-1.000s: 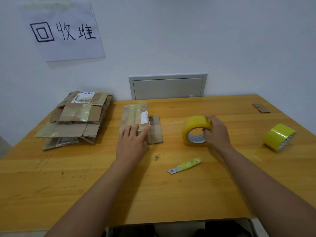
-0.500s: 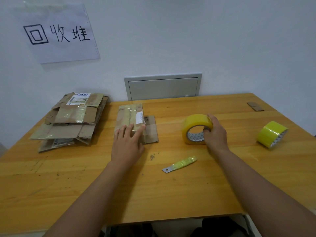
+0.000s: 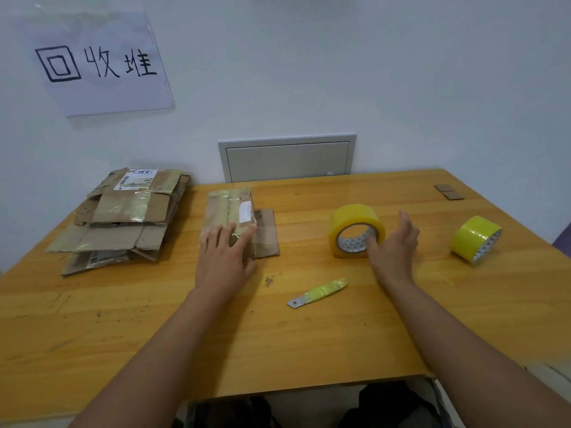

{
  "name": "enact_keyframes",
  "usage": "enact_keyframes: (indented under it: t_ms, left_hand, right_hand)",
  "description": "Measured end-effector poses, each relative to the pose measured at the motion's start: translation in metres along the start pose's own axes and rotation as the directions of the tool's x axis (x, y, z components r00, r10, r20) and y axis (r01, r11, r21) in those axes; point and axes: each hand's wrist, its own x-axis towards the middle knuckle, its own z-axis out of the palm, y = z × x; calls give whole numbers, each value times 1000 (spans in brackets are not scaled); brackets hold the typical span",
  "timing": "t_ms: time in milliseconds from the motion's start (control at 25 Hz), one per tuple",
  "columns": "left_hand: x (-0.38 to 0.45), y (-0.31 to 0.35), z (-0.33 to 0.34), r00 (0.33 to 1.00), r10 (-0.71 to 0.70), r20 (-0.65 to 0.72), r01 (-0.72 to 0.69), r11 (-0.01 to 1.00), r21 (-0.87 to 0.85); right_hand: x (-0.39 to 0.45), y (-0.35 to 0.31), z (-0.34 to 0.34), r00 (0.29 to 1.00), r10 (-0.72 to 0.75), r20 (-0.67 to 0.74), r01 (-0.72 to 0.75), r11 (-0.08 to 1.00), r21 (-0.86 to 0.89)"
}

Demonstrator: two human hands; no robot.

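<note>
Tabletop (image 3: 278, 350) of yellow wood carries everything. We take the tape roll (image 3: 355, 213), standing on its edge with the core facing us, as our mark.

Nearest us, in front of the roll and slightly left, lies a short blade (image 3: 318, 291), its handle wrapped in yellow-green tape, clear of both hands.

Right hand (image 3: 394, 248) sits just right of the roll, spread wide, fingers straight and lifted, gripping nothing. Its thumb is at the rim of the roll's core; we cannot tell whether it touches.

Left hand (image 3: 225, 257) is well left of the roll, palm down and fingers straight, resting flat on the near end of the taped carton (image 3: 228, 208) with nothing clasped. The carton lies flat, left of the roll, with a loose flap on its roll-ward side.

Right of the roll, well apart, a second roll (image 3: 474, 236), greener, stands on its edge. Far left of the roll we note a stack of flattened cardboard (image 3: 123, 217). Behind and right of the roll lies a cardboard scrap (image 3: 448, 192).

Behind the roll, on the wall, is a grey panel (image 3: 287, 157). Up and far left hangs a handwritten paper sign (image 3: 102, 63).
</note>
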Motion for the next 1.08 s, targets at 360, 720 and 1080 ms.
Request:
enact_keyframes:
  t_ms: [360,720,1080]
  left_hand:
    - [-1,-5,-2,1000,31,2,-31,999,8]
    - [0,-8,5,998,26,-62,-29,999,-42]
    - [1,-11,11,992,14,-122,-25,996,-91]
  right_hand:
    - [-54,-25,-5,410,-313,857,769,624,-139]
    - [-38,-102,25,720,-380,581,132,896,423]
    - [-18,-118,92,741,-111,662,-396,723,566]
